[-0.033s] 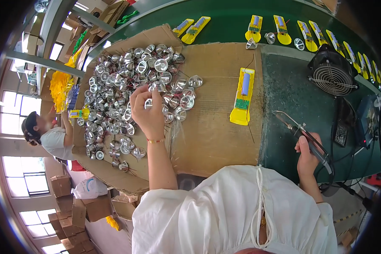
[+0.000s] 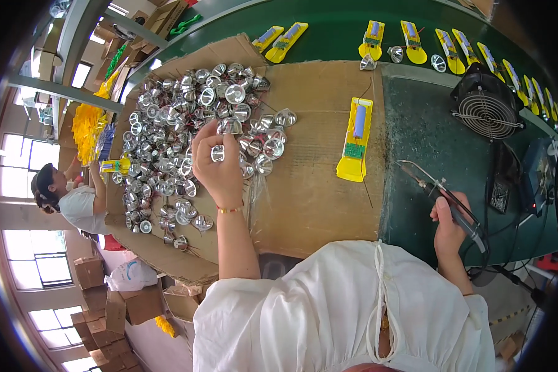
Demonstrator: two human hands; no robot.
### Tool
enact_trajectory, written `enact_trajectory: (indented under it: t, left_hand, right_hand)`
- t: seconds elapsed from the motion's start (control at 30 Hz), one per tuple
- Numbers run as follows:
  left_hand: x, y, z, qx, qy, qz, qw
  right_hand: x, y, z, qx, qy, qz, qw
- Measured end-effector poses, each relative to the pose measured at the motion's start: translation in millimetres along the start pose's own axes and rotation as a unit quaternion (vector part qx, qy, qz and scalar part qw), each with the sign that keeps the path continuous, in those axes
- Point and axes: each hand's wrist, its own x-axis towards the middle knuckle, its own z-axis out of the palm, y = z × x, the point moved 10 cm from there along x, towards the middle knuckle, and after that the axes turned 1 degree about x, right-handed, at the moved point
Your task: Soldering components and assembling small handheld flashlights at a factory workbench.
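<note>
My left hand (image 2: pixel 218 162) reaches over a heap of shiny silver lamp reflectors (image 2: pixel 167 118) with wires, piled on a cardboard tray. Its thumb and fingers curl in a pinch at one reflector (image 2: pixel 231 126), whose lower edge is partly covered by them. My right hand (image 2: pixel 451 226) grips a soldering iron (image 2: pixel 456 214) with a dark handle, its thin metal tip angled up and left above the green bench. Between the hands lies a yellow lamp housing (image 2: pixel 351 170) on flat cardboard, holding a violet cylindrical battery (image 2: pixel 359 123), a green circuit board (image 2: pixel 354 150) and loose wires.
More yellow housings (image 2: pixel 413 46) line the far side of the bench, some beside single reflectors. A black fan with a wire grille (image 2: pixel 487 116) stands right, near a blue box (image 2: pixel 539 177) and cables. At left, another person (image 2: pixel 74 198) works near yellow parts (image 2: pixel 88 133).
</note>
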Motion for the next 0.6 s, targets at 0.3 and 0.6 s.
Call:
enact_trajectory:
  t: [0.3,0.6]
  left_hand:
    - [-107,17,108,-0.215,-0.360,-0.302,0.856]
    - [-123,28,126,-0.204,-0.385,-0.290,0.852]
  right_hand:
    - [-4,-7,36,-0.008,-0.052,-0.002,0.999]
    - [2,-17,51,-0.038,-0.054,-0.070,0.995]
